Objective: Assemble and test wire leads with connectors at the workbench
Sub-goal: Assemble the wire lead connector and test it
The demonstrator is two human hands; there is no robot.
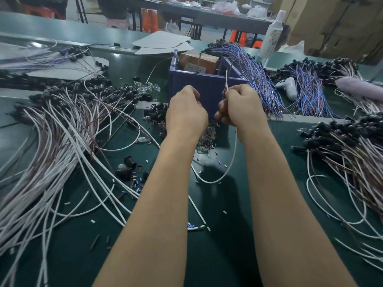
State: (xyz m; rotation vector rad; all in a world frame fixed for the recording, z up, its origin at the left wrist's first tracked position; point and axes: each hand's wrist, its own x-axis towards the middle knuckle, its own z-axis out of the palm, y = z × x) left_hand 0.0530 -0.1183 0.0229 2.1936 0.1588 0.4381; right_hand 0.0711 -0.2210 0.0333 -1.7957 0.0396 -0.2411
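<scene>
Dim overhead light — edges warped, blurry.

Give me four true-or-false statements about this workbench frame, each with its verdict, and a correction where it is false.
1. The left hand and the right hand are both raised in front of the blue crate. True.
2. The right hand holds a white wire that loops down toward the green bench. True.
3. The blue crate is empty. False: a brown box sits inside it.
4. The wire pile left of the crate is blue. False: it is white and pinkish; the blue wires lie right of the crate.
</scene>
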